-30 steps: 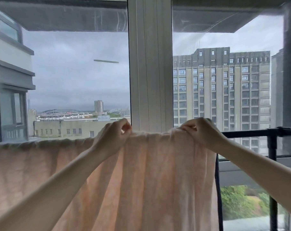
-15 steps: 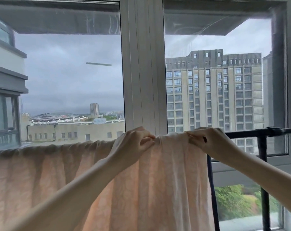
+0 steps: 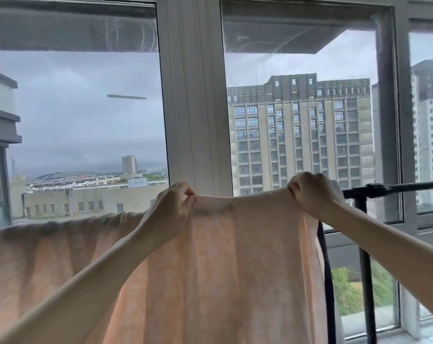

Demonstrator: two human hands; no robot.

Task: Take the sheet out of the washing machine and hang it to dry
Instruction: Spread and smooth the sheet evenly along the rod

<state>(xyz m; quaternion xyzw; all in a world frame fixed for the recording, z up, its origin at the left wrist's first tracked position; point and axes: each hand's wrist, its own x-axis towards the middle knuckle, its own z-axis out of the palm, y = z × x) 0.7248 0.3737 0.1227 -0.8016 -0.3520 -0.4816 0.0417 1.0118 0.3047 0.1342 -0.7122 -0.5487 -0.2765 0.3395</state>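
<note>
A pale peach sheet [image 3: 230,264] hangs over a black drying rail [image 3: 394,186] in front of the window and fills the lower left and middle of the view. My left hand [image 3: 169,211] pinches the sheet's top fold near the centre. At the sheet's right end my right hand [image 3: 314,193] grips the top edge, just left of the bare stretch of rail. Between the two hands the top edge is pulled taut and lifted a little. The rail under the cloth is hidden.
The rail's black upright post [image 3: 365,269] stands right of the sheet. A white window mullion [image 3: 195,95] rises behind the hands, with glass panes on both sides. A grey window frame [image 3: 406,145] runs down the right. Buildings show outside.
My hands have spread apart along the top edge: the left went left, the right went right. The bunched cloth between them is now stretched flatter. The view shifted right.
</note>
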